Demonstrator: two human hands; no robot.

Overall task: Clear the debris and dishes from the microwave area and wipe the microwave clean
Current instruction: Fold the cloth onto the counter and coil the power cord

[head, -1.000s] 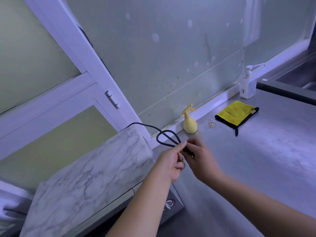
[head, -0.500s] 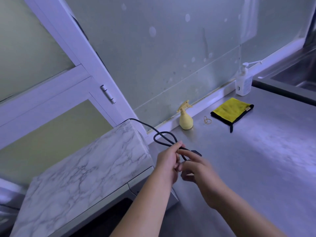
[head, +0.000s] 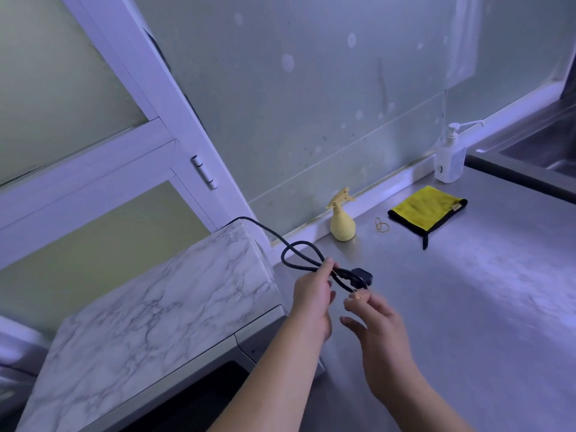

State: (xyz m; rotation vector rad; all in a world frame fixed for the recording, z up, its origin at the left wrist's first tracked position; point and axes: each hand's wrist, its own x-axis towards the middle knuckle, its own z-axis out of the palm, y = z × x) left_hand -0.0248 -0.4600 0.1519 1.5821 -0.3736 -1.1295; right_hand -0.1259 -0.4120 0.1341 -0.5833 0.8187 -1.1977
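Note:
The microwave [head: 149, 322] has a marble-patterned top and stands at the lower left on the steel counter [head: 467, 307]. Its black power cord [head: 299, 244] runs from the back and is folded into a loop ending in the plug [head: 361, 275]. My left hand [head: 311, 300] grips the folded cord just right of the microwave. My right hand [head: 380, 325] is slightly lower and to the right, its fingertips pinching a thin tan rubber band [head: 344, 283] stretched out from the cord bundle. A folded yellow cloth [head: 427, 210] with a black edge lies farther back on the counter.
A small yellow spray bottle [head: 342, 222] stands at the wall, with a loose rubber band [head: 381, 225] beside it. A white pump bottle [head: 448, 157] is at the back right, next to a sink [head: 545, 151]. A white cabinet frame rises behind the microwave.
My right hand has drawn back from the cord toward the lower right, stretching the rubber band. The plug now shows past my left hand, which keeps hold of the cord.

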